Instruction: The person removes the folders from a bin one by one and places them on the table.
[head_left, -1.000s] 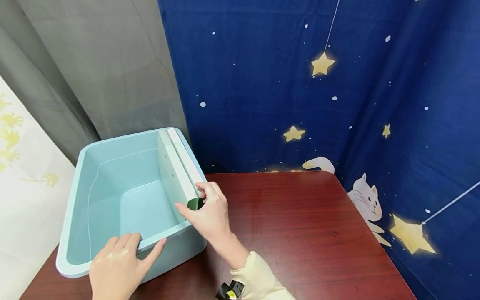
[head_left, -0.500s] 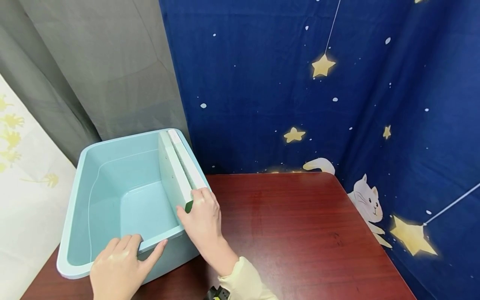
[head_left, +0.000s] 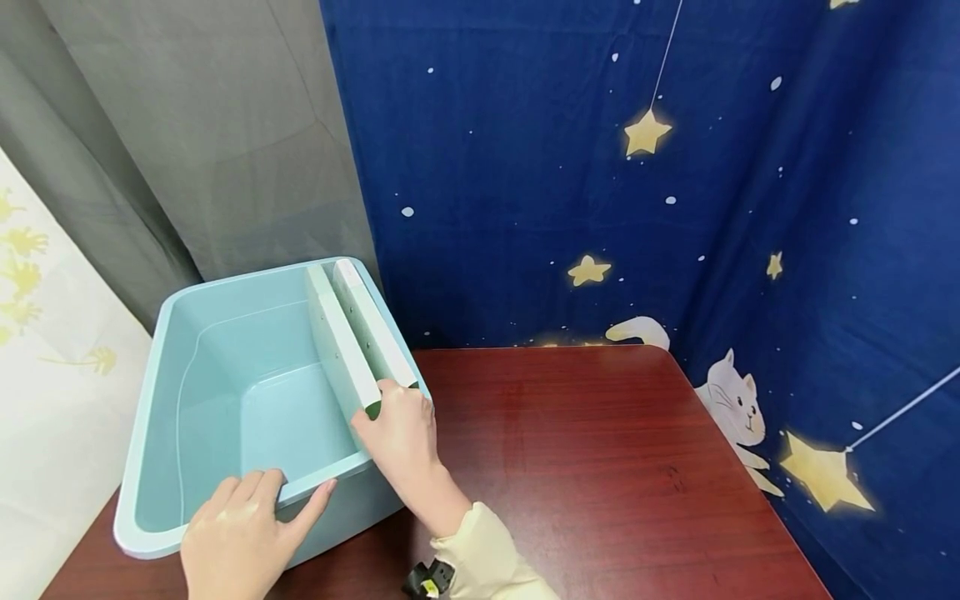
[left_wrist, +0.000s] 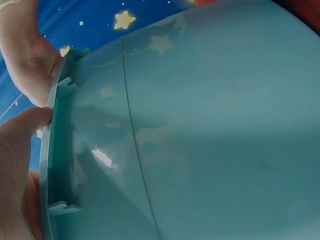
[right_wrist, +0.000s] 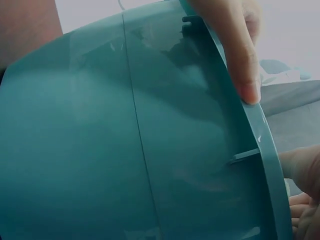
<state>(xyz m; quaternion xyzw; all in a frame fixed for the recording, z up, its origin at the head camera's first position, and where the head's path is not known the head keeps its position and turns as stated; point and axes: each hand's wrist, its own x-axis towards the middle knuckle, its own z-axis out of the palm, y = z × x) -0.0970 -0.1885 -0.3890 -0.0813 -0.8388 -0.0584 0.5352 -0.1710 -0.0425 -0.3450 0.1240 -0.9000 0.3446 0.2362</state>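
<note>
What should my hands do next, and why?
Probably lift the inner binder with your right hand: its thumb and fingers straddle that binder's near end, a gap parts it from the outer binder, and your left hand holds the tub by its rim.

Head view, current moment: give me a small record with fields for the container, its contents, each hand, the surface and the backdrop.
container: light-blue rectangular plastic tub, open-topped
contents: two flat, rectangular pale-green cases, on edge along the tub's right side, a gap between their tops
left hand: grips the tub's near rim, thumb outside
right hand: pinches the near end of the left case
surface: reddish-brown wood-grain table
backdrop: plain grey cloth; star-printed dark-blue curtain
</note>
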